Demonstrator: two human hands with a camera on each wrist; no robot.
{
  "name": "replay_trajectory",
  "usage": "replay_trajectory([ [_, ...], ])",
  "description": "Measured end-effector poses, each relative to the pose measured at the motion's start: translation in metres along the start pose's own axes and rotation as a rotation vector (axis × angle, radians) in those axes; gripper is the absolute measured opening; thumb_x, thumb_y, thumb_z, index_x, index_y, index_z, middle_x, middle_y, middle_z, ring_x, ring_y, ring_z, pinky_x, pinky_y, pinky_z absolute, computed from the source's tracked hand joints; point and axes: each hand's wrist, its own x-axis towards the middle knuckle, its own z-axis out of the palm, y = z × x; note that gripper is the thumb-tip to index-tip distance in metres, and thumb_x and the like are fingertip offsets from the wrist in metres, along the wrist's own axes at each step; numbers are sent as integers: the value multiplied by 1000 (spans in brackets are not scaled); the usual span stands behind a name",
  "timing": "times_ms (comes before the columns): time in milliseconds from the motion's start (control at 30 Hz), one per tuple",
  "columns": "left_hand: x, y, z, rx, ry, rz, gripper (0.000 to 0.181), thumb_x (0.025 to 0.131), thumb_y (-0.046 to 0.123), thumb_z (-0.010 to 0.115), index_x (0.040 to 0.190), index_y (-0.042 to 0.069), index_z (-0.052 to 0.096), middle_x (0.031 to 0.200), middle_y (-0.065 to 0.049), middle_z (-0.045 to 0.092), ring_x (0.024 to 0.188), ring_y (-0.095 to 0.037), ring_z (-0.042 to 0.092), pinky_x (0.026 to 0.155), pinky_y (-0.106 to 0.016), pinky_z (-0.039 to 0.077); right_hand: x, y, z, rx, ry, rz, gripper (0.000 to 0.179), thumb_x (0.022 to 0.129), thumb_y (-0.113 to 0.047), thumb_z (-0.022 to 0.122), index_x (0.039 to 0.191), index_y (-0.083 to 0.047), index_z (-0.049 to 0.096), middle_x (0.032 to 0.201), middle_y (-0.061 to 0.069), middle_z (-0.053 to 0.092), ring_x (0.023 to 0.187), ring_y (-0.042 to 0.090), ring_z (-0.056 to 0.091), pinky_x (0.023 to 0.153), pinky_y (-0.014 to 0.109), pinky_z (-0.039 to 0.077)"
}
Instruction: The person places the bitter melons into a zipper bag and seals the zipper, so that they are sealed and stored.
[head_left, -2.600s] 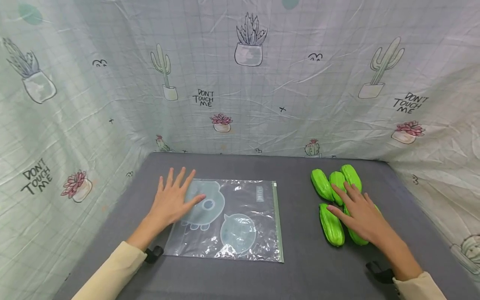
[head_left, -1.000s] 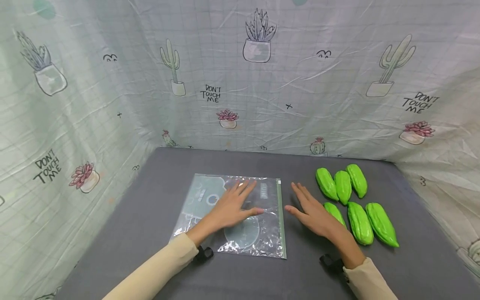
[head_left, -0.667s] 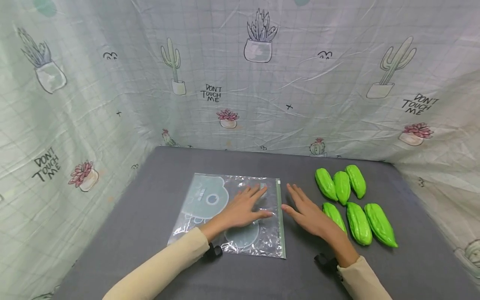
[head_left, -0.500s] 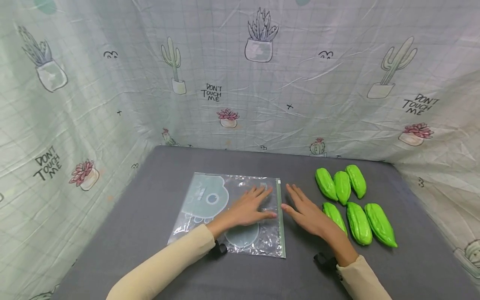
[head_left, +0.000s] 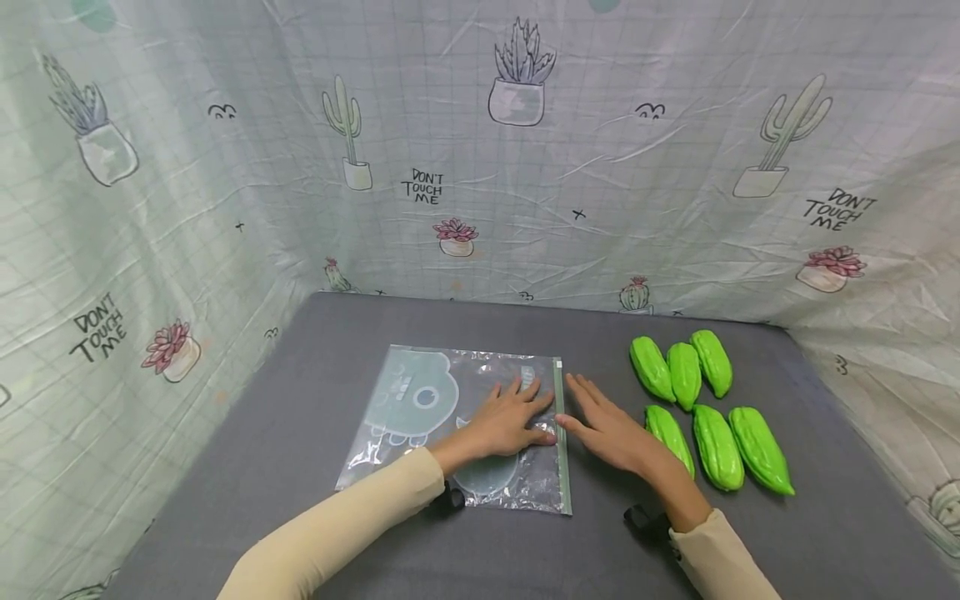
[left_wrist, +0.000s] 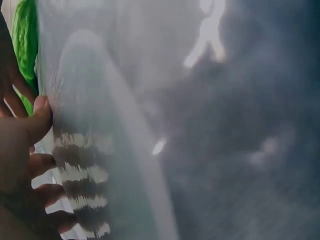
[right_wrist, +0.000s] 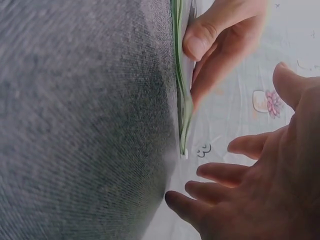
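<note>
A clear zip bag (head_left: 427,396) with pale blue cartoon prints lies flat on the grey table. My left hand (head_left: 502,421) rests on its right part, fingers spread; in the left wrist view the thumb and fingertips touch the plastic (left_wrist: 100,115). Along the bag's right edge runs a green zip strip (head_left: 565,479), seen edge-on beside the left thumb in the right wrist view. Just right of that strip is my right hand (head_left: 611,433), fingers extended and holding nothing. Whether its fingertips touch the strip is unclear in the head view; the right wrist view shows a gap.
Several bright green, ridged, elongated fruit-like pieces (head_left: 717,446) lie in two rows on the right side of the table (head_left: 360,558). The nearest one is partly covered by the right forearm. A cactus-print curtain (head_left: 465,150) surrounds the table's back and sides.
The left hand has moved right across the bag to near the zip strip and come down onto it. My right hand has moved left, from over the green pieces to beside the strip.
</note>
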Motion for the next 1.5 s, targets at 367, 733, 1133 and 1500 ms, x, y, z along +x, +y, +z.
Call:
replay_trajectory([
  [367,2,4,2,-24,42,-33,54,105,45,52,155,26,48,168,-7,33,157,-40,26,124,-65,22,-2,2,-2,21,-88,-17,81,109,-53,42,165,-2,13,172,23,14,158,46,15,122,68,21],
  [733,1,3,1,-79,61,-42,46,110,39,44,153,25,51,167,-8,35,157,-40,25,124,-66,19,-6,-4,-3,-89,-123,-160,53,110,-29,50,153,2,45,167,23,32,152,48,31,118,66,32],
  [1133,0,2,-5,-216,105,-46,36,109,32,50,139,19,67,163,-10,42,155,-43,28,123,-65,23,2,-8,0,-261,-107,-254,44,98,5,54,142,1,60,154,25,51,147,46,43,112,62,41],
  [1500,-4,-1,-16,-297,284,62,21,102,24,65,115,16,79,141,-15,63,133,-33,61,101,-40,56,7,-4,2,-363,-44,-379,43,96,8,54,135,-6,67,145,19,62,129,39,63,105,56,50],
])
